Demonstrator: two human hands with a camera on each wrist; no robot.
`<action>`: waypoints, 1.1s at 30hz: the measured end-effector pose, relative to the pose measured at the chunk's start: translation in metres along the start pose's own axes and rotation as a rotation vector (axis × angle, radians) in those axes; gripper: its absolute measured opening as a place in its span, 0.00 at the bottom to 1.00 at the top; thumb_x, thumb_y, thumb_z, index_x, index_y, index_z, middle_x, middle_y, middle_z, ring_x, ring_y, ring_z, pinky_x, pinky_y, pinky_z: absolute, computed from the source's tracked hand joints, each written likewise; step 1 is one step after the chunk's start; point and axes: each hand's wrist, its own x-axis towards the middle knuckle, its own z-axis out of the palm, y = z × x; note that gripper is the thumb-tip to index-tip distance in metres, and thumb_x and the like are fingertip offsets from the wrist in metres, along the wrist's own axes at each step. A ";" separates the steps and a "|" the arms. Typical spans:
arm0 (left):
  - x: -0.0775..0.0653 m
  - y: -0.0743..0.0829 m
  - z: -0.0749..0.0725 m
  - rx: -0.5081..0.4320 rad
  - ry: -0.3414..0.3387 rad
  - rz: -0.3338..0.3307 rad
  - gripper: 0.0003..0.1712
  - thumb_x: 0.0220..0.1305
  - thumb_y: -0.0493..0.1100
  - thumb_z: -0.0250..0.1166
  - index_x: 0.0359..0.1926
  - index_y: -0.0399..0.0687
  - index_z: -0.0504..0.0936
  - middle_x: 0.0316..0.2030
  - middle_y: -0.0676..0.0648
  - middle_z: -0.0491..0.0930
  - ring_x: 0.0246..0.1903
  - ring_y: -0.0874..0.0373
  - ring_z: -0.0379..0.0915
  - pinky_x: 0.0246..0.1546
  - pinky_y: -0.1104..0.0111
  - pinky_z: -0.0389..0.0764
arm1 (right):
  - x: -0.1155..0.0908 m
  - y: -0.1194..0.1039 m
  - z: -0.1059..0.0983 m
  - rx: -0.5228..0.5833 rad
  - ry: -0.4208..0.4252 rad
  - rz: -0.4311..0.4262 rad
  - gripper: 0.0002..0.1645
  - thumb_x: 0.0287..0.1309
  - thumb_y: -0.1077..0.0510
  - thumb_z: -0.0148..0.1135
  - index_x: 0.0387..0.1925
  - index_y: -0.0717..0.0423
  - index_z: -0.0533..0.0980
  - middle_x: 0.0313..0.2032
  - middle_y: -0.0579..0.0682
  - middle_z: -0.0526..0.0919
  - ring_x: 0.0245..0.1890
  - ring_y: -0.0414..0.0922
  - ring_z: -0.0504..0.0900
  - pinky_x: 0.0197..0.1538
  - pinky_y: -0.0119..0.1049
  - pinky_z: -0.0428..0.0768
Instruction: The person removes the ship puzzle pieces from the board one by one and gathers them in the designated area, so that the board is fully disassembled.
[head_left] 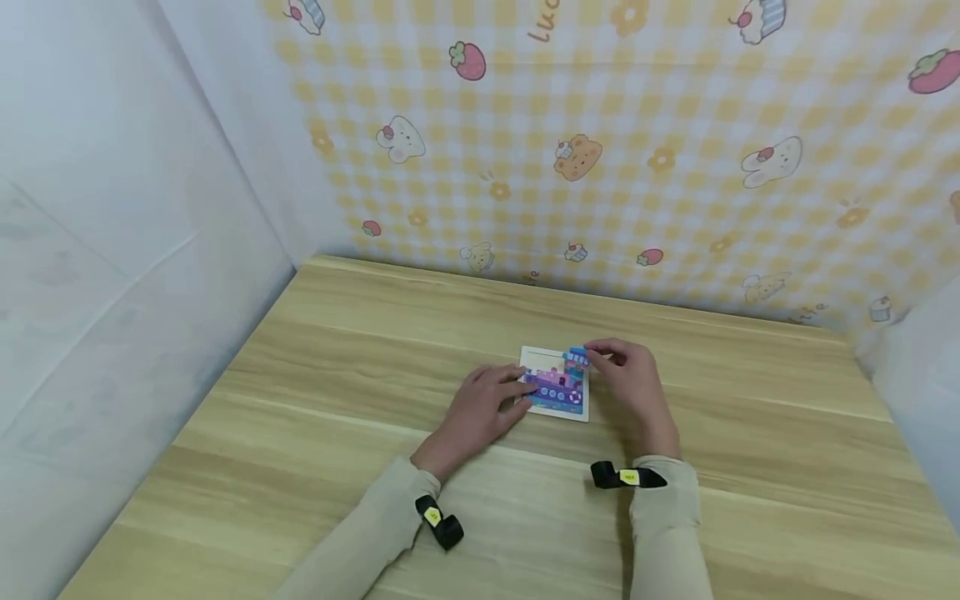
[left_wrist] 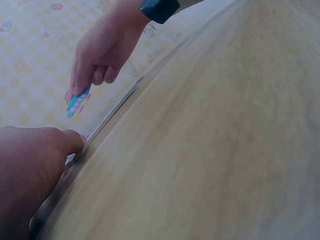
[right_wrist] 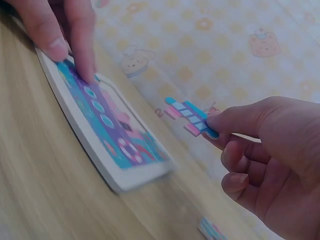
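Note:
A jigsaw puzzle board (head_left: 550, 414) with a white frame lies flat on the table, its picture in purple, pink and blue partly laid. My left hand (head_left: 480, 408) rests at the board's left side, its fingers stretched over the picture and the thumb by the near edge. In the right wrist view, two of its fingertips (right_wrist: 56, 49) touch the laid pieces. My right hand (head_left: 630, 375) pinches a blue, white and pink puzzle piece (right_wrist: 190, 117) between thumb and index finger. That piece is held up above the board's far right corner.
Another small colourful piece (right_wrist: 212, 230) lies on the wooden table (head_left: 337, 375) beyond the board's right side, cut off by the right wrist view's lower edge. A yellow checked cloth (head_left: 525, 217) hangs behind the table, and a white wall (head_left: 135, 250) stands at the left.

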 end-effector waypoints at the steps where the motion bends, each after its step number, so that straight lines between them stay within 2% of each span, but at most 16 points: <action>1: 0.000 0.000 0.000 0.001 0.001 -0.002 0.19 0.77 0.54 0.61 0.61 0.56 0.86 0.68 0.50 0.77 0.70 0.54 0.69 0.74 0.55 0.60 | -0.002 0.002 -0.004 0.000 0.001 0.001 0.14 0.73 0.55 0.64 0.50 0.58 0.87 0.45 0.57 0.86 0.27 0.45 0.73 0.25 0.31 0.73; 7: -0.001 -0.001 0.000 0.001 -0.010 -0.017 0.20 0.76 0.55 0.61 0.61 0.55 0.85 0.68 0.49 0.76 0.70 0.53 0.68 0.75 0.54 0.59 | -0.012 0.014 -0.033 -0.052 0.002 0.016 0.15 0.72 0.54 0.64 0.51 0.59 0.86 0.44 0.58 0.87 0.26 0.43 0.74 0.26 0.32 0.74; 13: 0.000 -0.001 0.001 -0.008 -0.007 -0.013 0.20 0.76 0.54 0.62 0.61 0.54 0.86 0.68 0.48 0.76 0.70 0.53 0.68 0.75 0.53 0.59 | -0.024 0.034 -0.073 -0.119 0.013 0.036 0.19 0.73 0.50 0.63 0.51 0.61 0.86 0.43 0.58 0.87 0.32 0.42 0.73 0.31 0.31 0.75; 18: 0.001 0.002 0.001 -0.013 0.001 -0.007 0.19 0.76 0.54 0.62 0.61 0.56 0.86 0.68 0.48 0.76 0.70 0.51 0.69 0.75 0.52 0.60 | -0.037 0.053 -0.095 -0.137 0.013 0.084 0.20 0.73 0.50 0.63 0.51 0.63 0.86 0.46 0.58 0.87 0.36 0.39 0.74 0.35 0.30 0.75; 21: 0.002 0.001 -0.001 -0.017 -0.002 -0.008 0.19 0.76 0.54 0.62 0.61 0.56 0.86 0.68 0.48 0.76 0.70 0.51 0.68 0.75 0.52 0.60 | -0.042 0.061 -0.098 -0.126 0.003 0.112 0.20 0.72 0.52 0.64 0.52 0.65 0.85 0.44 0.57 0.88 0.33 0.37 0.75 0.34 0.29 0.75; 25: 0.002 0.001 0.000 -0.024 -0.012 -0.017 0.20 0.77 0.55 0.61 0.61 0.56 0.86 0.69 0.49 0.75 0.70 0.52 0.68 0.75 0.52 0.59 | -0.045 0.067 -0.097 -0.123 -0.009 0.139 0.20 0.72 0.52 0.65 0.53 0.66 0.85 0.43 0.57 0.87 0.31 0.38 0.74 0.32 0.30 0.74; 33: 0.002 0.001 0.000 -0.037 -0.005 -0.018 0.20 0.76 0.54 0.62 0.61 0.56 0.86 0.69 0.49 0.76 0.70 0.52 0.68 0.75 0.51 0.59 | -0.042 0.072 -0.094 -0.256 0.008 0.053 0.16 0.73 0.55 0.63 0.49 0.64 0.86 0.46 0.62 0.88 0.40 0.40 0.77 0.39 0.26 0.73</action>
